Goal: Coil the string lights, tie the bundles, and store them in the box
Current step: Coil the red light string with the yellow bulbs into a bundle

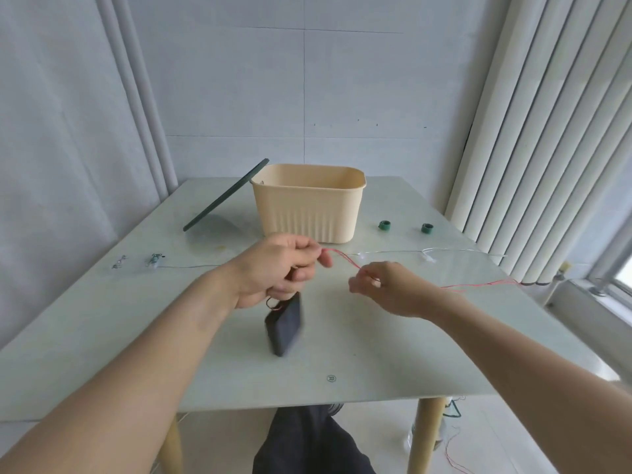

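Item: string lights, being coiled.

Left hand [284, 268]: raised over the table [102, 336], fingers curled round the red wire [345, 260] near its start. A black battery pack [284, 323] hangs from the wire just below this hand, blurred; whether it touches the table cannot be told.

Right hand [376, 285]: beside the left, a little apart, thumb and fingertips pinching the same red wire. A short taut span runs between the two hands.

Remaining wire: trails from the right hand across the table to its right edge and over it; more red wire lies on the floor by the table leg.

Second string [393, 252]: clear, laid across the table behind the hands, uncoiled, with small fittings [154, 260] at its left end.

Box [309, 200]: beige, open, at the back of the table. Dark lid [225, 196] leans on its left rim.

Ties: two green rolls [385, 225] [426, 228] to the right of the box, untouched.

Step in hand, by my reading: the first loops of the coil, so the task is at an early stage. Nothing is tied; no bundle shows in the box.

Next move, as judged: the right hand brings its wire round to the left hand, which must take each loop without dropping the pack, with slack drawn up from the floor without snagging on the table edge.
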`<action>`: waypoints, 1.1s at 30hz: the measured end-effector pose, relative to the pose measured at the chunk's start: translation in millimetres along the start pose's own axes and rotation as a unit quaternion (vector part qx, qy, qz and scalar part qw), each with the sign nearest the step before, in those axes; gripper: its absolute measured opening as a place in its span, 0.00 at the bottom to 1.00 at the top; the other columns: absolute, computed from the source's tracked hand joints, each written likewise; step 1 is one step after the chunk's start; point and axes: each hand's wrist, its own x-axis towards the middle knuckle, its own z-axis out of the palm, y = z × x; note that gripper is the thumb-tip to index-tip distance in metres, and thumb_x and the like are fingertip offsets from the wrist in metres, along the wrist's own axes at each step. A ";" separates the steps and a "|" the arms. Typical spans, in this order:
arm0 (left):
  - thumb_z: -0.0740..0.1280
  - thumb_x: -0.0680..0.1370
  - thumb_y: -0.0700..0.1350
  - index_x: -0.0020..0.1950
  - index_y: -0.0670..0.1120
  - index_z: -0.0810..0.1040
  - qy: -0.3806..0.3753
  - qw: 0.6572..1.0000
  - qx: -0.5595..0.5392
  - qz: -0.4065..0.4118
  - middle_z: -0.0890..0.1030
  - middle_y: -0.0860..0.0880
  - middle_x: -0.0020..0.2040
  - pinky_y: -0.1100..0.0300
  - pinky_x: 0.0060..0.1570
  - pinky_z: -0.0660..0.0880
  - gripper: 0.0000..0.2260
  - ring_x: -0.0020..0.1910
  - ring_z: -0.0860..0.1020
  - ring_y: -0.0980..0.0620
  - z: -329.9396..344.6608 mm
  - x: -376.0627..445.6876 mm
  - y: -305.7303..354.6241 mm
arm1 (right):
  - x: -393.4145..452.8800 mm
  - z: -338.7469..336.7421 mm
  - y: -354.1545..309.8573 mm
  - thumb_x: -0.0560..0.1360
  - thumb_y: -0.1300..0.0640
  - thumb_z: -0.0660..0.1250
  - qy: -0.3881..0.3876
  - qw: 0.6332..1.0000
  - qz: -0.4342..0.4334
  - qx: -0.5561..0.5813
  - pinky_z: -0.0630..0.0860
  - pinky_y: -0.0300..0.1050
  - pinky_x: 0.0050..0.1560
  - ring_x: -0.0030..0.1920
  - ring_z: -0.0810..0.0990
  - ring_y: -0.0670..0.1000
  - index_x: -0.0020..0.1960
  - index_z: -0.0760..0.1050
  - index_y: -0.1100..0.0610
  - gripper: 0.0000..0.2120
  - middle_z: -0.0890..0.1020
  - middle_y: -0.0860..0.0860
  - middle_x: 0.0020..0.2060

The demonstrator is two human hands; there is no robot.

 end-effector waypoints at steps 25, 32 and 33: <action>0.57 0.79 0.41 0.45 0.44 0.74 -0.024 0.896 -0.440 0.050 0.60 0.53 0.27 0.62 0.23 0.56 0.07 0.22 0.58 0.56 99.6 -98.8 -23.8 | -209.2 -87.8 67.7 0.77 0.44 0.65 0.069 0.975 0.164 0.133 0.66 0.44 0.33 0.25 0.66 0.52 0.34 0.81 0.60 0.22 0.76 0.55 0.24; 0.59 0.78 0.42 0.49 0.40 0.78 -0.028 0.925 -0.371 0.078 0.66 0.52 0.26 0.63 0.21 0.64 0.10 0.18 0.64 0.55 145.6 -141.5 -23.9 | -248.0 -60.8 99.4 0.76 0.48 0.67 0.052 0.954 0.201 0.216 0.70 0.44 0.32 0.27 0.72 0.51 0.43 0.85 0.60 0.17 0.79 0.55 0.32; 0.59 0.78 0.42 0.49 0.40 0.79 -0.025 0.917 -0.391 0.068 0.67 0.51 0.26 0.63 0.21 0.64 0.10 0.18 0.64 0.55 148.7 -142.9 -29.2 | -249.0 -54.0 105.8 0.75 0.48 0.67 0.061 0.946 0.194 0.254 0.71 0.46 0.34 0.28 0.72 0.51 0.45 0.85 0.62 0.17 0.78 0.56 0.33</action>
